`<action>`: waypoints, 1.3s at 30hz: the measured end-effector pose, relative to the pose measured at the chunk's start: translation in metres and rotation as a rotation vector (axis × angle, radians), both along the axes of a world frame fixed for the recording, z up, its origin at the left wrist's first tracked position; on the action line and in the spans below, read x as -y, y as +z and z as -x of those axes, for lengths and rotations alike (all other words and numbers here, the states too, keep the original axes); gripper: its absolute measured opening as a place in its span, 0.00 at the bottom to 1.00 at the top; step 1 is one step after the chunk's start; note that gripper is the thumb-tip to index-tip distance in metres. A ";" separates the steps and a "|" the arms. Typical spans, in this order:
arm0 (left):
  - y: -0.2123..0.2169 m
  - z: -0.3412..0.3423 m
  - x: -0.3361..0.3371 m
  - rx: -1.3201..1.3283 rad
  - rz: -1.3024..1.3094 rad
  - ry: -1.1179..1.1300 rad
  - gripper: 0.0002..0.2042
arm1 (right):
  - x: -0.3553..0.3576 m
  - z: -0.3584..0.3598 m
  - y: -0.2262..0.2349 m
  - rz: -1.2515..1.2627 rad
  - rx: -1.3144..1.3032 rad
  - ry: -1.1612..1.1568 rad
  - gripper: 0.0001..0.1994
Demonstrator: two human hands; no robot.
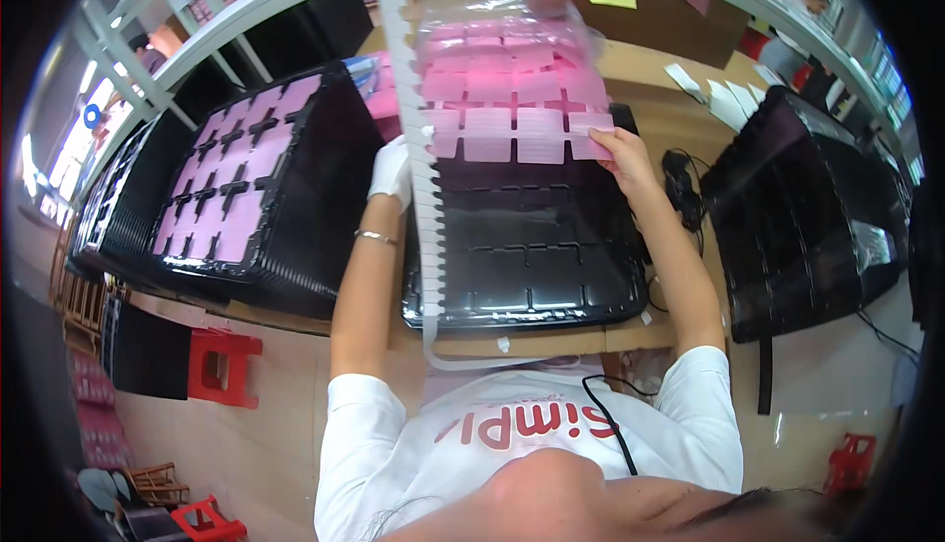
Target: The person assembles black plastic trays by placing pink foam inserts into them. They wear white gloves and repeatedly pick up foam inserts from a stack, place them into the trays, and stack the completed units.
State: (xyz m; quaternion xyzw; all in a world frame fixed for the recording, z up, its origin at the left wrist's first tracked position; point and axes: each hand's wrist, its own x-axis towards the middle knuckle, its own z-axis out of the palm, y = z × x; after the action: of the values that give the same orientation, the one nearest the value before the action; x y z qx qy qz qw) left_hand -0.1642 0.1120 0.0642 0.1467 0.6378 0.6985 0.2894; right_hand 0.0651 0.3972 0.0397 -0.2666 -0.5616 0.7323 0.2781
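My right hand, bare, pinches the right end of a pink slotted sheet between thumb and fingers. The sheet spans the far edge of a shiny black plastic tray, cut into square tabs. My left hand, in a white glove, is at the sheet's left side. A white toothed strip hangs down in front of that hand's fingers, so their grip is hidden. Beyond the sheet lies a stack of more pink pieces, partly under clear plastic film.
On the left stands a tall stack of black trays with pink pieces in the top one. Another black tray stack stands right. A black cable lies beside the middle tray. Red stools stand on the floor.
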 end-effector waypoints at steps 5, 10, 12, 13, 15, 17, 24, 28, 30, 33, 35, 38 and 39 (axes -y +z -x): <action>-0.006 -0.056 0.049 -0.261 0.236 0.014 0.13 | 0.044 -0.066 -0.006 -0.238 0.073 -0.023 0.11; 0.004 -0.105 0.095 -0.275 0.492 -0.030 0.13 | 0.096 -0.125 -0.018 -0.232 0.124 -0.024 0.16; -0.013 -0.111 0.108 -0.258 0.389 -0.047 0.16 | 0.107 -0.139 -0.024 -0.205 0.121 -0.028 0.18; -0.013 -0.115 0.113 -0.229 0.416 -0.047 0.13 | 0.112 -0.142 -0.022 -0.195 0.133 -0.072 0.20; -0.006 -0.127 0.121 -0.265 0.525 -0.039 0.12 | 0.111 -0.149 -0.025 -0.285 0.173 -0.074 0.21; -0.019 -0.132 0.132 -0.355 0.498 -0.011 0.13 | 0.109 -0.154 -0.032 -0.365 0.192 -0.073 0.22; -0.001 -0.153 0.133 -0.443 0.826 0.016 0.22 | 0.116 -0.150 -0.034 -0.525 0.296 -0.108 0.21; -0.008 -0.148 0.132 -0.469 0.829 -0.018 0.23 | 0.112 -0.149 -0.035 -0.500 0.284 -0.118 0.21; -0.013 -0.145 0.133 -0.474 0.816 -0.060 0.23 | 0.110 -0.153 -0.037 -0.510 0.269 -0.117 0.20; -0.006 -0.148 0.131 -0.388 0.804 -0.053 0.23 | 0.109 -0.153 -0.037 -0.500 0.256 -0.122 0.20; -0.001 -0.147 0.129 -0.368 0.827 -0.046 0.23 | 0.110 -0.153 -0.036 -0.500 0.264 -0.120 0.20; 0.001 -0.147 0.131 -0.388 0.890 -0.057 0.23 | 0.111 -0.151 -0.033 -0.518 0.284 -0.109 0.19; 0.001 -0.147 0.132 -0.403 0.914 -0.064 0.24 | 0.112 -0.149 -0.034 -0.522 0.284 -0.109 0.19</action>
State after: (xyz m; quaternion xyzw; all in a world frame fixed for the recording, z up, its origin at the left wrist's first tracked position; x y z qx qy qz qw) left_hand -0.0173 -0.0197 0.0649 0.1565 0.9171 0.2960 0.2162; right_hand 0.2144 0.2856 0.0060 -0.3156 -0.7491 0.5024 0.2946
